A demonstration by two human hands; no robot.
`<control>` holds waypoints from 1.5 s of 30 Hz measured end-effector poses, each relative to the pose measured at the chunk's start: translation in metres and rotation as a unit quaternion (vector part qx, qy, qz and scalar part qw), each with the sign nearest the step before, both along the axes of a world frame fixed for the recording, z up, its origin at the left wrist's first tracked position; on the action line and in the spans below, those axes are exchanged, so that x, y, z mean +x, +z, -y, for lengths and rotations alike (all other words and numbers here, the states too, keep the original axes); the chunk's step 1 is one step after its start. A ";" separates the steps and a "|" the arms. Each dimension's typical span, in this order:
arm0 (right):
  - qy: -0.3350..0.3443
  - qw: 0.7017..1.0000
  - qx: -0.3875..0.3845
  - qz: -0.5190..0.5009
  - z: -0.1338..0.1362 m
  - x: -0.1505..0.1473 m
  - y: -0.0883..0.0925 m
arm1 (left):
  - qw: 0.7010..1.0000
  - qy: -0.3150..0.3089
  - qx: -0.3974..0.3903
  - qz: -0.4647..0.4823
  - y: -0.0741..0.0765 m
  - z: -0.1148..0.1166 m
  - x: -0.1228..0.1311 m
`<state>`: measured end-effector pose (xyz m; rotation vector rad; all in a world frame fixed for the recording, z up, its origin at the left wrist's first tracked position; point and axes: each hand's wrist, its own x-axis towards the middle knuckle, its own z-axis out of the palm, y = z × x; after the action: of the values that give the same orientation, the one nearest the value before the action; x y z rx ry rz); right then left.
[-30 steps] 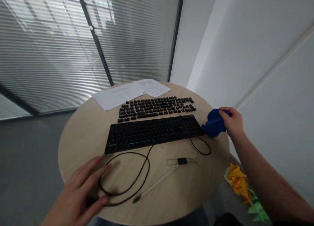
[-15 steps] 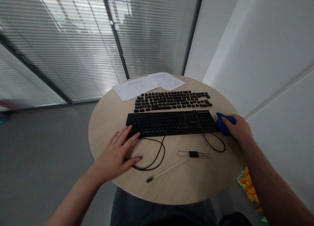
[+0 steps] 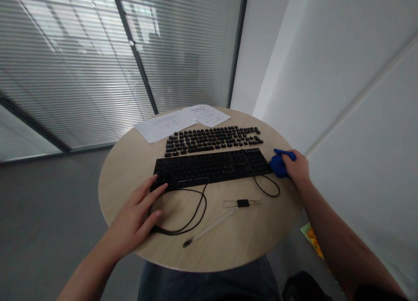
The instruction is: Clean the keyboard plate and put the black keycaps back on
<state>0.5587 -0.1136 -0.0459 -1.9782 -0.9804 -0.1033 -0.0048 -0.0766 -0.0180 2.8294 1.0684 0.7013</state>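
Note:
The black keyboard (image 3: 209,168) lies across the table, its keycaps off. My left hand (image 3: 137,214) rests at its left end, fingers spread, fingertips touching the near-left corner. At the other end, my right hand (image 3: 298,167) is closed around a blue dust blower (image 3: 278,165) with a round body and a thin nozzle; part of it is hidden behind the fingers. The blower sits close beside the keyboard's right edge. Behind the keyboard, the loose black keycaps (image 3: 209,140) are laid out in rows.
In front of the keyboard are its black cable (image 3: 204,205), a wire keycap puller (image 3: 243,203) with a black grip, and a thin white brush (image 3: 212,226) with a dark tip. Paper sheets (image 3: 166,126) lie at the back of the round table (image 3: 235,244). A white wall (image 3: 352,74) stands right.
The view has turned, so the table appears farther left. My right hand still grips the blower, whose nozzle and round body now show more plainly. My left hand remains at the keyboard's corner.

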 end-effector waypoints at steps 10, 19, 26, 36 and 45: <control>0.045 0.984 0.164 -0.055 0.011 -0.020 0.018 | 0.996 -0.007 0.050 0.075 0.032 0.007 0.017; 0.325 0.916 0.171 0.163 0.024 -0.126 0.085 | 0.992 -0.098 0.039 0.063 0.049 0.023 0.060; 0.558 0.808 0.013 0.188 0.008 -0.173 0.067 | 0.982 -0.182 -0.035 -0.045 0.039 0.059 0.091; 0.609 0.783 -0.004 0.124 0.011 -0.162 0.049 | 0.981 -0.183 0.002 -0.070 0.016 0.058 0.101; 0.645 0.749 -0.022 0.150 0.013 -0.184 0.042 | 0.982 -0.160 0.086 -0.052 0.005 0.055 0.121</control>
<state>0.3750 -0.1263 -0.0039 -0.9283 -2.3540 0.3930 0.1159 -0.1314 -0.0132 3.1094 0.5614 0.6472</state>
